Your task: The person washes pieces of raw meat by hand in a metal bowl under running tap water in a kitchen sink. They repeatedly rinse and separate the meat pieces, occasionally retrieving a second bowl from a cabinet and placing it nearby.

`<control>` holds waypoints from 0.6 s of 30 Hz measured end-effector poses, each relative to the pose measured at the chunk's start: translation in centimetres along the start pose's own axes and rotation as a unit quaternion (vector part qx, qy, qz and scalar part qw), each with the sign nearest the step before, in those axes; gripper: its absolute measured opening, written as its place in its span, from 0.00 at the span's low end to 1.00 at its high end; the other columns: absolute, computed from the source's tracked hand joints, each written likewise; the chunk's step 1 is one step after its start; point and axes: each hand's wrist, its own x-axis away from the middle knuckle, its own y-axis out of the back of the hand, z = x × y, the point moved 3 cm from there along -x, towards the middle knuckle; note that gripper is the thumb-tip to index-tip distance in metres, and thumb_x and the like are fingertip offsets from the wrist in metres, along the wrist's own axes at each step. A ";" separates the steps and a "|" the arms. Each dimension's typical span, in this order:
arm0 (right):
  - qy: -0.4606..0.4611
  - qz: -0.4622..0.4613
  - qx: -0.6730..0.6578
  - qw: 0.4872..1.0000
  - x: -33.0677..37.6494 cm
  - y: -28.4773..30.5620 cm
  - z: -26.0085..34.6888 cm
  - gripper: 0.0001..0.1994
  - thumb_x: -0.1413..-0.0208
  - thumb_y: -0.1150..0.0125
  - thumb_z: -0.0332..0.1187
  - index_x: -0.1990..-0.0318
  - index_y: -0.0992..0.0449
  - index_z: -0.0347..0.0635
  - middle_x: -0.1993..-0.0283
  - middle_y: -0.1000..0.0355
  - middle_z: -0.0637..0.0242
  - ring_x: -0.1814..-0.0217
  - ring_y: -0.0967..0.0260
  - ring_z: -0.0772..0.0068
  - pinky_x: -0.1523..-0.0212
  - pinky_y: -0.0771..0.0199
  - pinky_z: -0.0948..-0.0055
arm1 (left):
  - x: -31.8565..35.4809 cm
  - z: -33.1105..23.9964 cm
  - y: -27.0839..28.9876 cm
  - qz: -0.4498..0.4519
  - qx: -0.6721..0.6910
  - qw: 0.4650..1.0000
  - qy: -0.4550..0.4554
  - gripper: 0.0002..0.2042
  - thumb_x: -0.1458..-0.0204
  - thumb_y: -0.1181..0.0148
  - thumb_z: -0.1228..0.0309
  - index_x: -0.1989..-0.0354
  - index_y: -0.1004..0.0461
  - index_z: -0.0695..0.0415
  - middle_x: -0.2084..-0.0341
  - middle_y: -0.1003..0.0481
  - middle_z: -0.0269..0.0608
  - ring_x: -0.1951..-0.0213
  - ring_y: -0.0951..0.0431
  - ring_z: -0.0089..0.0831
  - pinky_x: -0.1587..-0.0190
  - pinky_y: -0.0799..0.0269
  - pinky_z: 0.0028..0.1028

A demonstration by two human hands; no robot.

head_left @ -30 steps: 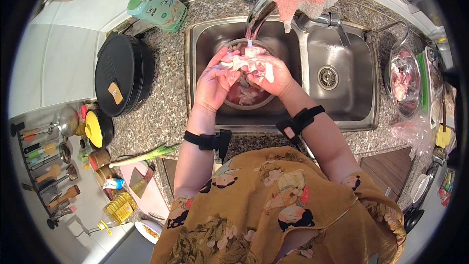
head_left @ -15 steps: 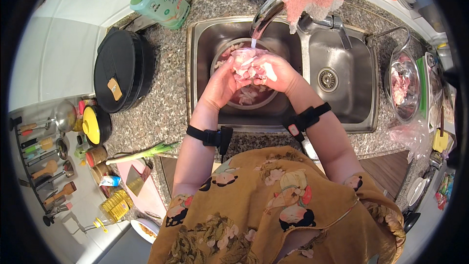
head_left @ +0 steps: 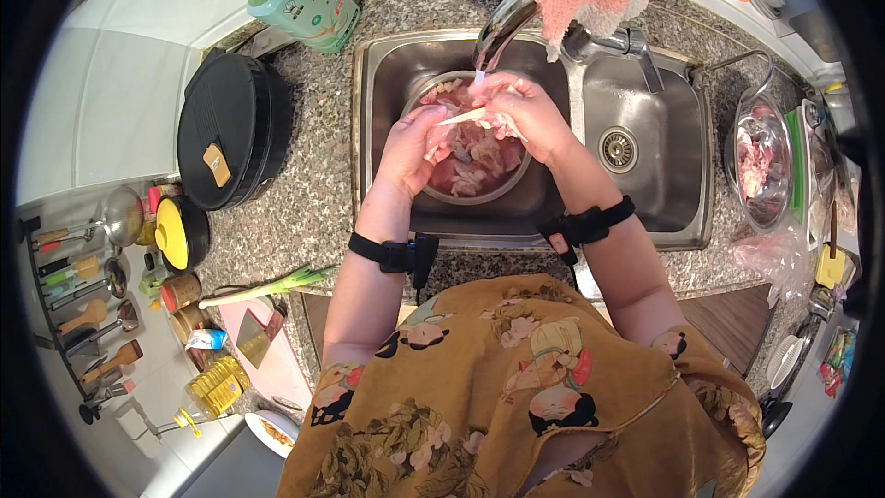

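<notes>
Both hands are over a round bowl (head_left: 483, 199) in the left sink basin, where several pieces of raw meat (head_left: 475, 163) lie in pinkish water. A pale strip of raw meat (head_left: 463, 116) stretches between my hands. My left hand (head_left: 410, 149) pinches its left end. More of the same meat is in my right hand (head_left: 532, 117), its fingers curled under the tap (head_left: 502, 34). A thin stream of water comes from the spout just behind the right fingers. The exact shape of the held meat is partly hidden by the fingers.
A steel double sink (head_left: 651, 175) has its drain basin to the right. A clear bowl of raw meat (head_left: 758, 161) stands at the far right. To the left are a black pan (head_left: 238, 129), a soap bottle (head_left: 309, 9), a green onion (head_left: 267, 287) and a pink cutting board (head_left: 286, 371).
My hands were cupped together around a clump of meat. They have moved apart, drawing a pale strip between them, and more meat now shows in the bowl.
</notes>
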 end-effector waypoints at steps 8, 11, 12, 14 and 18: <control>-0.153 0.061 0.071 0.984 1.2 -0.8 -0.6 0.09 0.49 0.37 0.32 0.62 0.28 0.41 0.71 0.30 0.72 0.71 0.33 0.84 0.76 0.36 0.82 | 1.1 -0.4 -0.7 -0.024 -0.012 0.999 0.019 0.07 0.49 0.39 0.69 0.65 0.28 0.55 0.77 0.27 0.31 0.80 0.30 0.18 0.81 0.40 0.16; -0.124 0.088 0.187 0.971 1.1 -1.3 -1.7 0.09 0.51 0.37 0.29 0.63 0.27 0.41 0.74 0.32 0.74 0.76 0.36 0.84 0.78 0.38 0.81 | 1.4 -0.9 -1.2 -0.036 -0.038 0.999 0.014 0.07 0.49 0.39 0.69 0.65 0.28 0.55 0.78 0.28 0.30 0.80 0.31 0.18 0.81 0.40 0.16; -0.099 0.102 0.222 0.965 0.8 -1.5 -2.1 0.08 0.51 0.38 0.28 0.63 0.26 0.41 0.75 0.32 0.74 0.77 0.36 0.84 0.78 0.38 0.80 | 1.5 -1.0 -1.4 -0.021 -0.044 0.999 0.006 0.07 0.49 0.39 0.69 0.65 0.28 0.55 0.79 0.28 0.30 0.80 0.31 0.18 0.81 0.40 0.15; -0.085 0.086 0.280 0.952 0.3 -1.2 -2.7 0.05 0.52 0.43 0.26 0.66 0.26 0.39 0.77 0.33 0.74 0.78 0.37 0.84 0.79 0.38 0.79 | 1.8 -1.1 -1.4 0.013 -0.099 0.995 0.030 0.07 0.48 0.40 0.71 0.63 0.29 0.56 0.77 0.28 0.33 0.81 0.32 0.18 0.82 0.41 0.15; -0.038 -0.030 0.166 0.985 -0.5 -0.1 -2.5 0.02 0.49 0.46 0.25 0.68 0.27 0.41 0.76 0.31 0.72 0.79 0.38 0.85 0.79 0.39 0.82 | 2.3 -0.8 -1.0 0.035 -0.137 0.988 0.065 0.08 0.49 0.41 0.73 0.62 0.29 0.58 0.78 0.28 0.34 0.82 0.33 0.18 0.82 0.41 0.14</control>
